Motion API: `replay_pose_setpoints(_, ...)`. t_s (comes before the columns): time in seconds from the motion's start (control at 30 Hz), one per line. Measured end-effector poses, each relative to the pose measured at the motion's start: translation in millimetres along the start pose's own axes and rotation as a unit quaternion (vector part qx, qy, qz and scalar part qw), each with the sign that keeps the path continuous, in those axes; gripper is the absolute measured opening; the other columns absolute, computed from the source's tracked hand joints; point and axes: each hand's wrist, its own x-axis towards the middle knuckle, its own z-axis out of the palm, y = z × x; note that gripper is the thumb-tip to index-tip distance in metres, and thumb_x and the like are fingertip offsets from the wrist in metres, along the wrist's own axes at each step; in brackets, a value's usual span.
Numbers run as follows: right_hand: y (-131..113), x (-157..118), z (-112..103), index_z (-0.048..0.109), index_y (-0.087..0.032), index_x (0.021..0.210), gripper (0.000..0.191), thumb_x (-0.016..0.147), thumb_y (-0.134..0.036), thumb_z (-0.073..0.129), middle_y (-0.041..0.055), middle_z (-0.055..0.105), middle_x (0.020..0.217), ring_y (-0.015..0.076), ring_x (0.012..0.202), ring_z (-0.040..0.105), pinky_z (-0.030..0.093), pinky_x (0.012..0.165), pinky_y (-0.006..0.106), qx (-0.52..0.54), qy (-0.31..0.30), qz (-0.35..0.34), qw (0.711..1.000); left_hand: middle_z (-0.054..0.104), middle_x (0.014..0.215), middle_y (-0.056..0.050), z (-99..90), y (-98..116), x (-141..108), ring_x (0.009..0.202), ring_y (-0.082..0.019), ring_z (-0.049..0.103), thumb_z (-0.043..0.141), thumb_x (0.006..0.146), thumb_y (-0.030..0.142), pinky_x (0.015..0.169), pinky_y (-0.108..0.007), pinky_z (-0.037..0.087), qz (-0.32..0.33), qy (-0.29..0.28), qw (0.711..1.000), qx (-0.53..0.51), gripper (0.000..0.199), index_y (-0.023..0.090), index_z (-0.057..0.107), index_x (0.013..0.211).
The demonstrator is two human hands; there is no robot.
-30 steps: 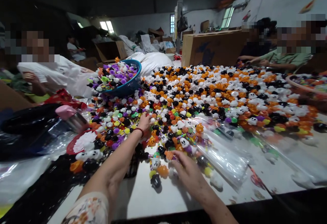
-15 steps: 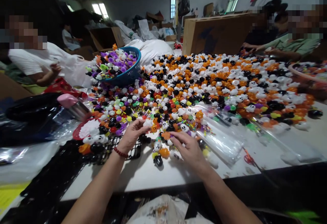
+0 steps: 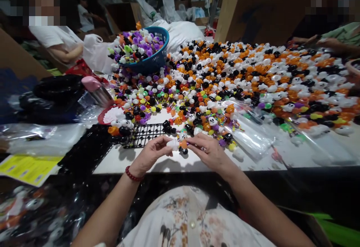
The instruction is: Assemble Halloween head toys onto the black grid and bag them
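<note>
My left hand (image 3: 153, 152), with a red bead bracelet at the wrist, pinches a small white piece (image 3: 173, 144) above the front of the white table. Facing it, my right hand (image 3: 208, 150) has its fingers closed on a small orange piece (image 3: 183, 144). The white and orange pieces meet or overlap between my fingertips. Just below and behind them show a black piece (image 3: 183, 151) and a white piece with a face (image 3: 182, 136). Left of these lies a black grid tray (image 3: 146, 135).
A large pile of orange, white and black figures (image 3: 253, 70) covers the table's back. A blue basket (image 3: 153, 61) of colourful pieces stands at back left. Clear plastic bags (image 3: 250, 134) lie right, a pink-capped bottle (image 3: 97, 89) left. People sit at both sides.
The view has tilted down, showing more of my lap. My hands have come closer together, bringing the white and orange pieces to each other.
</note>
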Motion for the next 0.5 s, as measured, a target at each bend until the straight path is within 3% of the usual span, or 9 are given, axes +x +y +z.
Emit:
replay_pose_setpoints(0.2,-21,-11,7,0.074,-0.022,0.103,0.026,0.098,-0.037,0.054,0.0043,0.07,0.088,0.0166,0.079,0.062,0.047,0.071,0.028,0.045,-0.031,0.045,0.997,0.048,0.074,0.004,16.1,-8,-27,0.063,-0.008,0.043,0.058,0.09,0.051,0.061,-0.021,0.038,-0.045,-0.02,0.998,-0.042,0.031,0.022,0.056,0.1)
replay_pose_setpoints(0.4,-27,-24,36,0.074,-0.021,0.095,0.028,0.096,-0.038,0.052,0.0044,0.07,0.085,0.0188,0.078,0.064,0.05,0.073,0.031,0.088,0.001,0.079,0.993,0.039,0.072,0.006,52.2,-15,-48,0.059,-0.007,0.034,0.051,0.091,0.056,0.055,-0.018,0.033,-0.045,0.025,0.991,-0.122,0.034,0.022,0.045,0.09)
replay_pose_setpoints(0.5,-26,-31,47,0.072,-0.021,0.099,0.028,0.098,-0.035,0.047,0.0053,0.068,0.085,0.0188,0.078,0.061,0.049,0.073,0.031,0.079,-0.016,0.068,0.994,0.041,0.072,0.006,55.4,-21,-53,0.058,-0.007,0.034,0.051,0.091,0.057,0.055,-0.018,0.033,-0.047,0.047,0.989,-0.128,0.035,0.022,0.045,0.09)
